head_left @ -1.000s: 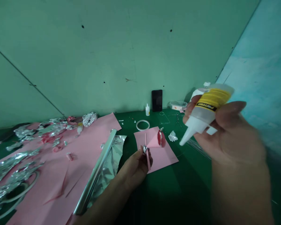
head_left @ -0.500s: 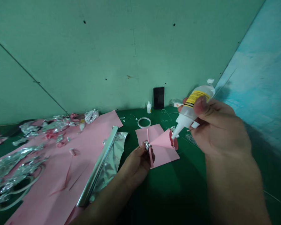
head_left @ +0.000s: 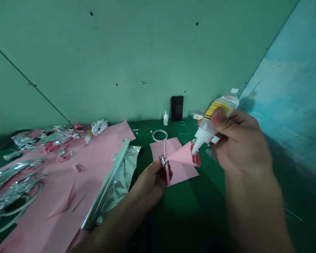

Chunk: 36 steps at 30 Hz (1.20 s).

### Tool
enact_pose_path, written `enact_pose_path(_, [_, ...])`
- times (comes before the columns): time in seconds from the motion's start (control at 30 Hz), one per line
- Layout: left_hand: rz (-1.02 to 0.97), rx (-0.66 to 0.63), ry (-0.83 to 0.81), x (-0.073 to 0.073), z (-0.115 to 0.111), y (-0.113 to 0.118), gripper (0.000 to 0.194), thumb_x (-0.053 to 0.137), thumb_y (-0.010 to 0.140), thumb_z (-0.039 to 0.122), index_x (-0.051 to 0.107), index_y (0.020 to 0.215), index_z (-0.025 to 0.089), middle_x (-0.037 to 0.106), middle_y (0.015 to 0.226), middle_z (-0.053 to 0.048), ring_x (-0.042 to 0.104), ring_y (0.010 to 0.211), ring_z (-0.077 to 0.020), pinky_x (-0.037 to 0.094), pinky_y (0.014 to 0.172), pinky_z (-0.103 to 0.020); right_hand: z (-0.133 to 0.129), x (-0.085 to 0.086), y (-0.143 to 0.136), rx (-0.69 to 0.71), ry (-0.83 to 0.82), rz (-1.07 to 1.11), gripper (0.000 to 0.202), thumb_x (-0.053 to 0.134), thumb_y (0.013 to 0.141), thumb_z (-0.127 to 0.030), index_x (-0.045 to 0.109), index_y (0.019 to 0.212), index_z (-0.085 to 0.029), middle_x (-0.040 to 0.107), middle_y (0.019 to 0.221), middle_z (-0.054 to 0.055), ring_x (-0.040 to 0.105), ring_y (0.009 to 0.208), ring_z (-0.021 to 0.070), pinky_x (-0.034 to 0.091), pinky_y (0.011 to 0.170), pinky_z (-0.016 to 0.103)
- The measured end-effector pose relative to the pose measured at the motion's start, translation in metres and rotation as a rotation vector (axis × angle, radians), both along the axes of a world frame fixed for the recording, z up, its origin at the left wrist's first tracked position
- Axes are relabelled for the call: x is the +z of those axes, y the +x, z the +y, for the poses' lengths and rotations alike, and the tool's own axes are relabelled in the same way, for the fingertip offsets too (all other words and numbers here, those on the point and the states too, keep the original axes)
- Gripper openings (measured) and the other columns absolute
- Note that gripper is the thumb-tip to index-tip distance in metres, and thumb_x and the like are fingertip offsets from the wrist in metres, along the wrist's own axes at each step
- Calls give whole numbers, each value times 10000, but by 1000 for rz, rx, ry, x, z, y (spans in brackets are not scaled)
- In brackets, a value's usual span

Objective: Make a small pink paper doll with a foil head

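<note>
My right hand [head_left: 234, 137] is closed around a clear glue bottle [head_left: 216, 112] with a yellow label, tilted nozzle down. The nozzle tip meets the rim of a pink paper cone [head_left: 183, 154], whose wide mouth faces right. At the cone's narrow end, my left hand [head_left: 155, 177] pinches a crumpled foil ball [head_left: 163, 161]. A thin pink paper stick [head_left: 165, 149] crosses there, running through the left hand's fingers. Beneath these lies a pink paper sheet [head_left: 184, 177]. Whether glue is flowing out cannot be made out.
A roll of foil [head_left: 107, 182] lies left of my left arm, on large pink paper [head_left: 94, 154] strewn with foil scraps. Farther back are a tape ring [head_left: 159, 130], a small white bottle [head_left: 165, 118] and a phone [head_left: 177, 108] against the green wall.
The view has shifted slightly, so most things sit a little further left. The nozzle stays at the cone's rim, and both hands keep their holds.
</note>
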<state>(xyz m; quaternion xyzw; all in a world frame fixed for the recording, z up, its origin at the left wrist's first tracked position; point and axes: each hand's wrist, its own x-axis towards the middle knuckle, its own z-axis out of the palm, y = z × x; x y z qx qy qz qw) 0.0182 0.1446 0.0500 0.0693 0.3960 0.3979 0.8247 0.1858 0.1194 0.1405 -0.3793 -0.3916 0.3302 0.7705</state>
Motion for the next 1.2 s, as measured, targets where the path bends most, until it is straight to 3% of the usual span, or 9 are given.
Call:
enact_pose_path(0.23, [4,7,10,-2,2,0,176,495,975,166,613,884,72,602,742,-63,599,602,-100,561,572,-213,0,-2,1,-10,-27,-43,234,826,701,-403,681,665,-223,537,568,-31,435,460,93,326,395,238])
enact_pose_path(0.47, [12,-5,8,-1,2,0,173,493,977,185,615,916,80,604,755,-63,601,610,-106,567,579,-220,-1,0,-2,90,-12,-30,243,824,716,-368,662,631,-208,503,535,-44,406,442,73,312,378,216])
enact_pose_path(0.8, [0,5,24,-1,2,0,191,476,985,177,608,879,89,599,734,-52,597,597,-98,569,595,-229,0,2,-4,50,-35,17,238,847,676,-333,667,622,-187,505,510,-47,390,405,54,249,312,186])
enact_pose_path(1.1, [19,0,17,2,2,0,187,459,990,179,601,902,92,587,750,-49,586,603,-97,562,592,-228,1,-1,-5,-33,-25,-24,211,829,700,-328,666,672,-197,557,580,-37,487,473,78,370,365,199])
enact_pose_path(1.2, [14,6,14,3,2,0,189,459,989,176,593,881,98,580,749,-47,584,608,-96,560,591,-224,2,1,-5,-53,-4,-20,221,804,734,-338,646,666,-199,527,563,-42,455,438,72,310,321,192])
